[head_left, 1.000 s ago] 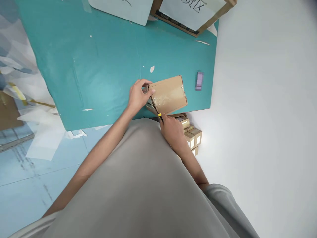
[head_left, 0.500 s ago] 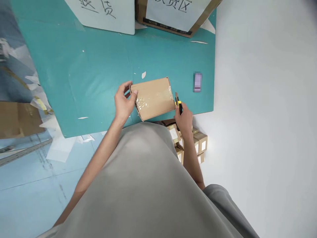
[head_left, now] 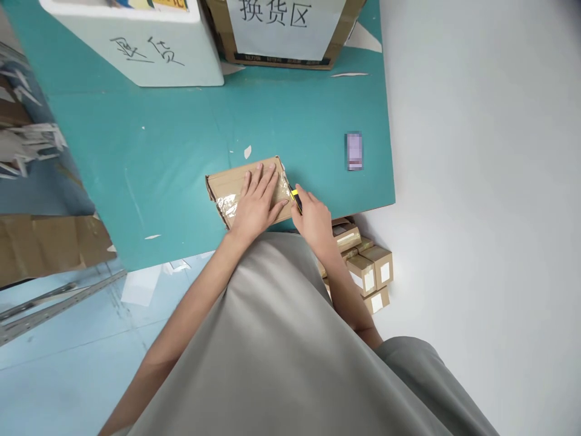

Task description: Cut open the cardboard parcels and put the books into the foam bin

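Observation:
A flat cardboard box (head_left: 227,181) with clear tape at both ends lies near the front edge of the green-topped table (head_left: 167,133). My left hand (head_left: 256,204) rests flat on top of it, fingers stretched out over the lid. At the box's right end, my right hand (head_left: 315,219) is closed round a black and yellow utility knife (head_left: 296,198). The knife's front end is against the taped right edge; how far the blade reaches in is hidden.
A white bin (head_left: 177,57) and a larger cardboard box (head_left: 281,36) with handwritten signs stand at the back. A blurred purple phone-like object (head_left: 354,151) lies to the right. Several small boxes (head_left: 370,272) are stacked below the table. Paper scraps (head_left: 247,151) dot the tabletop.
My left hand has shifted from the box's left end to flat on its top. The box now lies further left in view, and the knife has come to its right edge.

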Demonstrator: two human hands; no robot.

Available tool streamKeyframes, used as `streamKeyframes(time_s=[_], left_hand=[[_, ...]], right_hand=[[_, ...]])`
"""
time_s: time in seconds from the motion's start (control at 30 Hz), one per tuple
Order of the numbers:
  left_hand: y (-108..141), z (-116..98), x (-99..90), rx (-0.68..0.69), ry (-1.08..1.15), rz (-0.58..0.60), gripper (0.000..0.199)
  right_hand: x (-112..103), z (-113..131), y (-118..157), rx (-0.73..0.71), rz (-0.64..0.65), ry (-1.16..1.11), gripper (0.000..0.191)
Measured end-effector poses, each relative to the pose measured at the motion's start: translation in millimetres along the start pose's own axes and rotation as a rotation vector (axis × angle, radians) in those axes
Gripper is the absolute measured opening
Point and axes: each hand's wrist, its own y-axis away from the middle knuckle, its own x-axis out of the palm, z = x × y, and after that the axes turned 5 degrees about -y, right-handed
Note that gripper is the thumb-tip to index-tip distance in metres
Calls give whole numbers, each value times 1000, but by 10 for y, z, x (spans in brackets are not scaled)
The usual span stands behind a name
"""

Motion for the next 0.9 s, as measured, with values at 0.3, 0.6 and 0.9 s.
streamKeyframes(time_s=[0.3,0.6,0.9], left_hand=[[29,-1,-16,-17,-12,44,79],[19,32,26,-30,13,38,82],[-14,95,52,-28,90,9,80]], right_hand=[[-171,283,14,73,122,130,64],[-99,204,206,209,191,229,51],[-83,-170,638,233,90,138,56]])
